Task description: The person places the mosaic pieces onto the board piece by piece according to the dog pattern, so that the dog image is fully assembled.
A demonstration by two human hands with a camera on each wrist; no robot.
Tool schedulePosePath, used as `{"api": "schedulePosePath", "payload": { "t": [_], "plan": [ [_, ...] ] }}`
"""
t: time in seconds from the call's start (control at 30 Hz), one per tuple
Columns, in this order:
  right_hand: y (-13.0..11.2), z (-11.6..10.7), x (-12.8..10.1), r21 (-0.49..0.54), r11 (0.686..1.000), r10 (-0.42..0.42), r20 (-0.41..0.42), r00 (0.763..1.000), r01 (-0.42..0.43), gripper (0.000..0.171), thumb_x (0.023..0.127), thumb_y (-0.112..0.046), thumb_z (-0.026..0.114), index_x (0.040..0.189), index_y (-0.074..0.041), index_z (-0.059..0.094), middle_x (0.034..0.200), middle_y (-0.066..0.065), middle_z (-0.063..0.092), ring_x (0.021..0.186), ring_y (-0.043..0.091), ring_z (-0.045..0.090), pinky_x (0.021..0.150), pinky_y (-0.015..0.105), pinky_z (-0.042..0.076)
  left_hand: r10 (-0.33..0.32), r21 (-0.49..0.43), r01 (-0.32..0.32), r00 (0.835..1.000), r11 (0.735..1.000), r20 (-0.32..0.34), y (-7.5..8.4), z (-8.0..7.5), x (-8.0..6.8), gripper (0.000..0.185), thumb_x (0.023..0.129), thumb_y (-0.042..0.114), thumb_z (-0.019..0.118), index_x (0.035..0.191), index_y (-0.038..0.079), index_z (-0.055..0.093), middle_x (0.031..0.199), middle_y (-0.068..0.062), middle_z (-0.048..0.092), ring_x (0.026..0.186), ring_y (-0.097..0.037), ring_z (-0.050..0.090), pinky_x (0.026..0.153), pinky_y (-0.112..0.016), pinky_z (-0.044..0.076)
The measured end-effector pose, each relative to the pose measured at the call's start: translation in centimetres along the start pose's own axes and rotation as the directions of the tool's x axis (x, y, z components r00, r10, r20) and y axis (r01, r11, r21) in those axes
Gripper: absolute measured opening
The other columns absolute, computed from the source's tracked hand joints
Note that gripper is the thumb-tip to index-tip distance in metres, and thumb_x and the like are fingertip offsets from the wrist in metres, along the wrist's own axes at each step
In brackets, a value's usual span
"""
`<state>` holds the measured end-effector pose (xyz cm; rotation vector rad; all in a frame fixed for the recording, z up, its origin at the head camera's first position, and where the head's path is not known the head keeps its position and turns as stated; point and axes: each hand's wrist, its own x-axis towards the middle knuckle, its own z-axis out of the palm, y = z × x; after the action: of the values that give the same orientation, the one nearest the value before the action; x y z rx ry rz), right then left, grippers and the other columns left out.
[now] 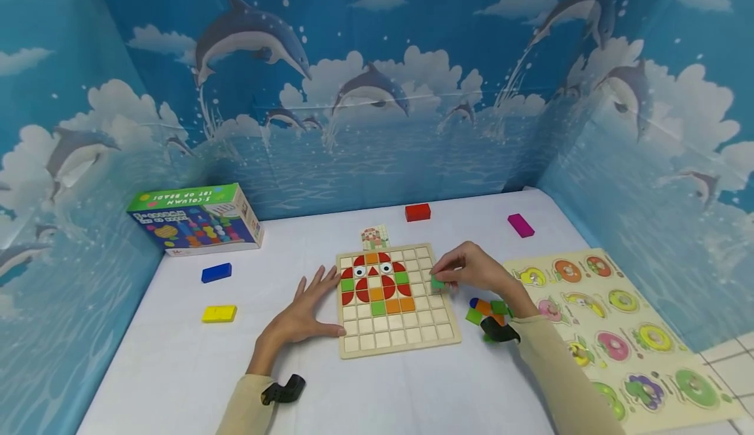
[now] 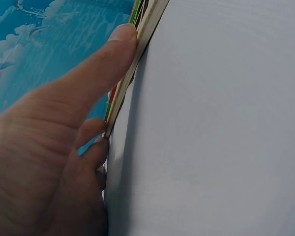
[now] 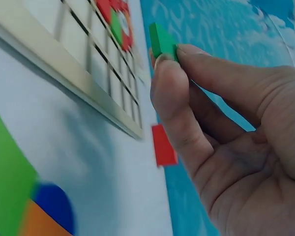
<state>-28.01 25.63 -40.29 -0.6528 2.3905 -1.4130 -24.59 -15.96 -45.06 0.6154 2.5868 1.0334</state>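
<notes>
A wooden grid board (image 1: 400, 338) lies in the middle of the table, with red, green and orange tiles and two eye tiles forming a figure in its upper left part. My left hand (image 1: 305, 314) rests against the board's left edge, fingers spread and thumb at the lower side; the left wrist view shows the thumb (image 2: 101, 61) on the rim. Between thumb and fingertips my right hand (image 1: 471, 267) pinches a green square tile (image 3: 162, 42), held up over the board's right side. A pattern card (image 1: 375, 237) lies just behind the board.
Loose green, orange and blue tiles (image 1: 499, 307) lie by my right wrist. Further right is a fruit puzzle board (image 1: 580, 320). Around the table are a bead-set box (image 1: 200, 222) and blue (image 1: 216, 272), yellow (image 1: 219, 314), red (image 1: 417, 212) and magenta (image 1: 521, 225) blocks.
</notes>
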Motion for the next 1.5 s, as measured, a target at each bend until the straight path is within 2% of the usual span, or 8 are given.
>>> {"api": "schedulePosePath", "payload": {
  "t": [0.13,0.33,0.5,0.73,1.07,1.17,1.33,1.5],
  "plan": [
    [-0.1,1.8,0.2,0.03,0.999,0.015,0.059,0.998,-0.017,0.014,0.098,0.001,0.076,0.109,0.008,0.081,0.09,0.02,0.079,0.063,0.03,0.071,0.066,0.028,0.066,-0.014,0.003,0.014,1.0,1.0,0.01,-0.2,0.3,-0.3,0.117,0.078,0.042,0.098,0.172,0.019,0.032,0.181,0.004,0.014,0.168,-0.024,-0.007,0.134,-0.055,-0.012],
    [-0.5,3.5,0.8,-0.028,0.999,-0.021,0.074,0.997,0.023,0.008,0.095,0.001,0.08,0.101,0.003,0.084,0.089,0.012,0.08,0.061,0.029,0.07,0.062,0.029,0.065,-0.011,-0.005,0.011,1.0,1.0,0.002,0.1,0.1,-0.1,0.117,0.077,0.041,0.098,0.172,0.019,0.032,0.181,0.005,0.014,0.168,-0.024,-0.006,0.135,-0.054,-0.012],
    [-0.9,4.2,0.9,-0.089,0.996,0.007,0.038,0.999,-0.004,0.003,0.092,0.001,0.083,0.094,-0.001,0.085,0.081,0.006,0.077,0.058,0.019,0.064,0.058,0.025,0.061,-0.01,0.009,0.01,1.0,1.0,0.006,0.2,-0.4,0.1,0.117,0.078,0.041,0.098,0.172,0.021,0.031,0.181,0.006,0.013,0.168,-0.023,-0.007,0.135,-0.054,-0.012],
    [-1.4,4.9,0.7,-0.119,0.993,0.006,-0.012,1.0,-0.007,0.004,0.09,0.002,0.085,0.088,0.0,0.082,0.074,0.005,0.073,0.058,0.019,0.062,0.055,0.023,0.058,0.01,0.002,-0.01,1.0,1.0,0.0,0.3,-0.4,0.1,0.116,0.078,0.04,0.098,0.171,0.017,0.033,0.181,0.001,0.015,0.168,-0.026,-0.005,0.134,-0.056,-0.011],
    [-1.4,5.7,0.6,-0.162,0.986,0.033,-0.073,0.997,-0.044,0.004,0.089,0.001,0.086,0.09,-0.003,0.085,0.085,0.003,0.076,0.06,0.017,0.063,0.057,0.022,0.059,0.006,0.012,-0.006,1.0,1.0,-0.001,0.1,-0.2,0.2,0.116,0.079,0.039,0.098,0.172,0.016,0.032,0.181,0.0,0.015,0.168,-0.028,-0.005,0.134,-0.055,-0.011],
    [-1.6,5.8,0.6,-0.18,0.983,0.027,-0.094,0.995,-0.044,0.006,0.088,0.001,0.087,0.089,-0.004,0.084,0.085,0.002,0.076,0.066,0.015,0.063,0.058,0.022,0.059,0.007,0.007,-0.007,1.0,1.0,0.002,0.1,-0.3,0.2,0.116,0.079,0.039,0.097,0.172,0.016,0.032,0.181,0.0,0.014,0.168,-0.028,-0.006,0.134,-0.055,-0.012],
    [-1.9,4.8,0.0,-0.219,0.976,-0.015,-0.142,0.99,-0.017,0.004,0.091,-0.005,0.087,0.094,-0.007,0.086,0.09,-0.002,0.078,0.079,0.015,0.064,0.067,0.022,0.06,0.003,-0.007,-0.003,1.0,1.0,-0.001,0.2,-0.2,0.2,0.115,0.079,0.039,0.097,0.172,0.018,0.032,0.181,0.001,0.014,0.168,-0.027,-0.007,0.134,-0.055,-0.013],
    [-0.7,1.3,-1.8,-0.267,0.963,-0.081,-0.17,0.982,0.034,0.01,0.093,-0.007,0.085,0.103,-0.006,0.086,0.095,-0.003,0.08,0.082,0.014,0.067,0.074,0.023,0.061,0.01,-0.006,-0.01,1.0,1.0,0.001,0.1,-0.2,0.1,0.115,0.079,0.038,0.098,0.172,0.017,0.032,0.181,0.002,0.015,0.168,-0.026,-0.006,0.134,-0.055,-0.012]
  ]
}}
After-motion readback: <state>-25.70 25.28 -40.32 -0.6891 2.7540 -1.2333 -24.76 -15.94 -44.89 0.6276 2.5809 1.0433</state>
